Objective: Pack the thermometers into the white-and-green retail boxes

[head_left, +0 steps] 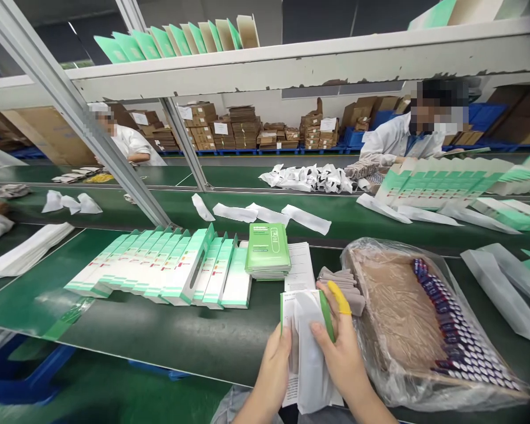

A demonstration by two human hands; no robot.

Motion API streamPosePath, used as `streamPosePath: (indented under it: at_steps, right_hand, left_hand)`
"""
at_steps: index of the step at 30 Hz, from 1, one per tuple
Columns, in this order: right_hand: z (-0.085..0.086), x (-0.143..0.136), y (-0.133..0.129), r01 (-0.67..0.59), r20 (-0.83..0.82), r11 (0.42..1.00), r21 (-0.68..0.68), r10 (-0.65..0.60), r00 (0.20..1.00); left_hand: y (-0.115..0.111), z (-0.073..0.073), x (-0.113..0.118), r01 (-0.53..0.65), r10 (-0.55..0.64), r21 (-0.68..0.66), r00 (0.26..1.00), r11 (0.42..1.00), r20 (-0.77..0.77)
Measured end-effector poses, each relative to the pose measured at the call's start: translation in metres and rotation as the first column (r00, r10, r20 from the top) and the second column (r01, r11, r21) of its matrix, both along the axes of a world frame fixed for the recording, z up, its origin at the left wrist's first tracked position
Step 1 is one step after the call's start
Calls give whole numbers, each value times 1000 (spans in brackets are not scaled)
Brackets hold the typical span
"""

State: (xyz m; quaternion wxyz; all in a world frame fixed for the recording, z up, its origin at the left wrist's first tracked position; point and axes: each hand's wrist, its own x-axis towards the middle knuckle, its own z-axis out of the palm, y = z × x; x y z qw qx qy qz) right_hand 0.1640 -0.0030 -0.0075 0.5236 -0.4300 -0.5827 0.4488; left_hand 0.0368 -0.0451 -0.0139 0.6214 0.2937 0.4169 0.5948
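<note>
Holding a white pouch [311, 353] together with an open green-edged carton [291, 312], both hands meet low in the middle of the view, just above the near edge of the green belt [159, 330]. The left hand [271, 368] curls around the carton's left side, thumb on the front. The right hand [342, 353] clamps the pouch and the carton's right flap from the other side, its forefinger wearing a yellow finger cot [339, 297]. The pouch stands upright between the 2 hands, its lower end running down past the wrists.

Just beyond the fingers lie a stack of grey pads [342, 282], a leaflet pile [300, 265] and a stack of green cards [268, 250]. A row of flat cartons [168, 265] fans out to the left. To the right sits a cardboard tray [397, 312] wrapped in clear plastic; the film blurs its small dark items. Whether the pouch sits inside the carton or only against it cannot be told.
</note>
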Motion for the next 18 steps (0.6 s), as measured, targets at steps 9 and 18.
streamPosePath:
  at_steps: [9,18]
  right_hand:
    - [-2,9,-12,-107,70,966,-233,127,989]
    - [-13,-10,-19,-134,-42,936,-327,127,991]
  left_hand:
    - [-3,7,8,111,-24,262,948,959,-316]
    - [-10,0,-12,201,-19,73,421,977,-907]
